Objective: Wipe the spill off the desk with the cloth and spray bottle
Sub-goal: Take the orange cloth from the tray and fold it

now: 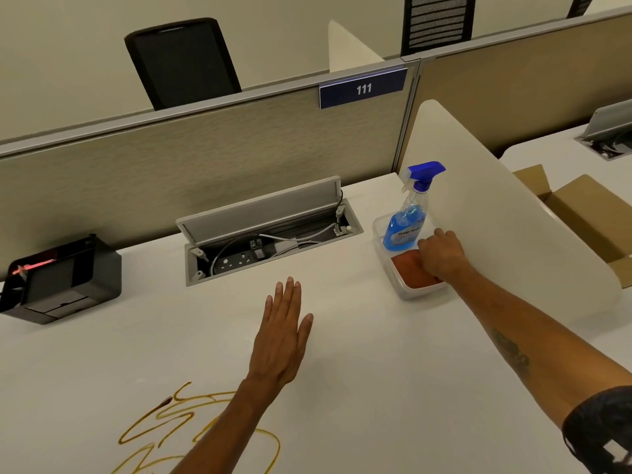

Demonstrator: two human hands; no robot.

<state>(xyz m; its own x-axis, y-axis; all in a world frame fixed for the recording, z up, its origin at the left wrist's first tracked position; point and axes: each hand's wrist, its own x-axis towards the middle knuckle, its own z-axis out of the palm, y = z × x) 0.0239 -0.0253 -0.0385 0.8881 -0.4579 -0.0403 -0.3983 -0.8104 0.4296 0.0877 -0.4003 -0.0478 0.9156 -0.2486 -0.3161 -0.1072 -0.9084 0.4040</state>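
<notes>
Spill (166, 401): brown squiggled lines on the white desk (359, 388), nearer than the left hand and to its left. It is partly covered by the left forearm and cut off by the bottom edge.
Left hand (284, 340): flat, fingers straight and together, palm down and holding nothing. Whether it touches the desk or hovers just above it is unclear.
Right hand (441, 258): reaches into a clear tub (415, 295), fingers curled down and gripping the cloth (408, 271). The fingertips are hidden under the knuckles.
Cloth: reddish-brown, lying in the tub, its right part under the right hand.
Spray bottle (410, 213): blue liquid and blue trigger head, upright in the tub just beyond the right hand. Its label is too blurred to read.
Cable box (260, 206): beyond the left hand, lid raised, with sockets and wires inside.
Black device (65, 282): far left of the left hand, its left side cut off.
Side panel (496, 234): white, just right of the right hand, hiding part of a cardboard box (581, 213).
Sign (363, 88): reads 111, on the partition beyond both hands.
</notes>
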